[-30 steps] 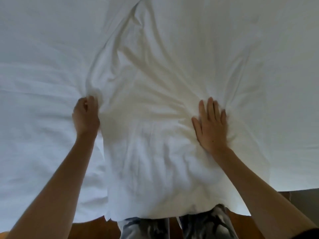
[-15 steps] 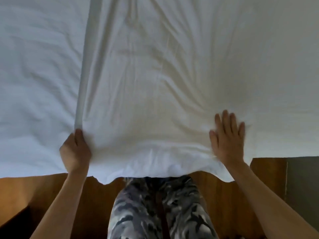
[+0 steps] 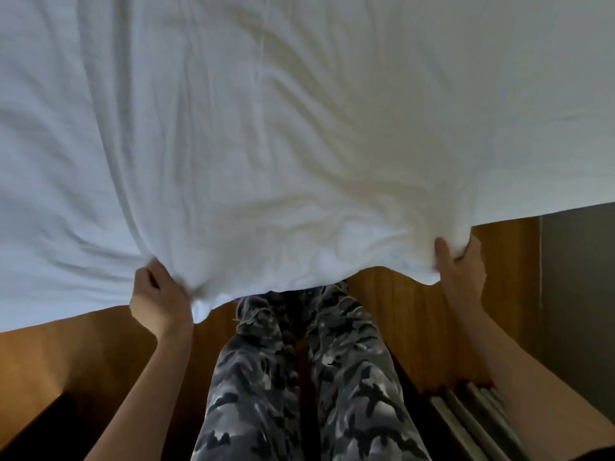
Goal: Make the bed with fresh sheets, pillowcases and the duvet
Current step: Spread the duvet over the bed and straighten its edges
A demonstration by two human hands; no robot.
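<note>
Stood at the near edge of the bed, looking down. Gripped the white duvet (image 3: 299, 144) with both hands along its near hem. Left hand (image 3: 159, 297) curled into a fist around a bunch of fabric, thumb uppermost, knuckles toward the body, with folds fanning away from the grip and upward to the far side. Right hand (image 3: 461, 271) clamped on the hem too, thumb laid over the top of the cloth and fingers tucked underneath, mostly hidden by it. Between the two hands, sagged in a shallow curve and hung over the bed's edge, creased and slightly yellow-shadowed in the middle. Beyond both hands, spread wide and filled the whole upper view, wrinkled but lying fairly flat. Below the hands, showed a wooden floor (image 3: 66, 361) and legs in grey camouflage trousers (image 3: 299, 377), directly under the sagging hem. To the outside of the right forearm, showed a grey wall (image 3: 579, 294) and some pale slats (image 3: 476, 424) low down, of uncertain kind.
</note>
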